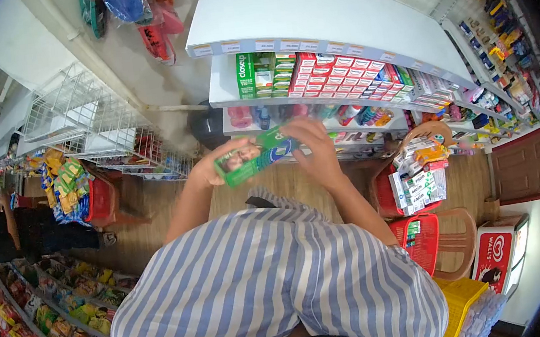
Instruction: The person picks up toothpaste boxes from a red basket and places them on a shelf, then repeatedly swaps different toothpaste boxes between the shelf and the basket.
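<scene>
Head view: the shelf point(315, 101) edge runs just beyond the hands. Open floor point(149, 211) lies left, and a red basket point(416, 235) stands close on the right. The green box point(255, 157) is held up before the shelf. The left hand point(212, 169) is curled round one end, and the right hand point(314, 147) is closed over the other.

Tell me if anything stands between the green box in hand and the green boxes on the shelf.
Nothing visible does. The left hand and right hand hold the green box in open air before the shelf; the green boxes stand uncovered above.
</scene>
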The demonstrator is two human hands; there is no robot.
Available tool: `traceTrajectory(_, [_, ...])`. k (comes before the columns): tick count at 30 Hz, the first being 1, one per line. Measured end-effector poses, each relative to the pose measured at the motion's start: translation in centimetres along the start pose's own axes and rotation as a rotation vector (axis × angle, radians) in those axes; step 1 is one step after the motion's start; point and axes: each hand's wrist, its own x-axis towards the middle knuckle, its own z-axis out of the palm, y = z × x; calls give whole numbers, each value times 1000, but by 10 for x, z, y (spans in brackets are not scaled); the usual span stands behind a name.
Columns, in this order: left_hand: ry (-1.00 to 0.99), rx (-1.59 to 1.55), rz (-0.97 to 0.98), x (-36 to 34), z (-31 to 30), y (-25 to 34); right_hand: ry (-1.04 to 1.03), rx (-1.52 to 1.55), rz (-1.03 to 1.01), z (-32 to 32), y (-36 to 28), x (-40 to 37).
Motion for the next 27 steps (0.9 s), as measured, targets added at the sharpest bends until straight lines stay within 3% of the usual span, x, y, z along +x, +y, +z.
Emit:
traceTrajectory(2, [-79, 62, -16, -9, 21, 5, 47, -112, -65, 1, 0, 4])
traceTrajectory(4, [-227, 322, 121, -10, 32, 7, 94, -219, -136, 5, 0, 8])
traceTrajectory(5, [-265, 216, 47, -12, 35, 7, 153, -241, -135, 8, 0, 10])
traceTrajectory(8, [-188, 240, 124, -15, 44, 0, 250, -265, -127, 18, -4, 17])
traceTrajectory(10, [-183, 239, 133, -14, 46, -1, 301, 93, -9, 20, -11, 22])
traceTrajectory(14, [-164, 347, 191, -16, 43, 1, 225, 247, 50, 19, 1, 18])
traceTrajectory(16, [-169, 428, 217, -19, 39, 4, 227, 994, 548, 12, 1, 18])
traceTrajectory(17, [-157, 488, 197, -22, 37, 7, 210, 1158, 579, 7, 4, 23])
traceTrajectory(18, [-145, 550, 176, -24, 35, 9, 211, 1158, 577, 3, 10, 22])
traceTrajectory(21, [-209, 623, 214, -19, 22, 6, -67, 1210, 674, -6, 23, 17])
traceTrajectory(25, [-153, 688, 196, -29, 34, 20, -147, 1216, 823, -21, 31, 3])
traceTrajectory(27, [-90, 594, 54, -36, 41, 32, -168, 1081, 908, -29, 22, -3])
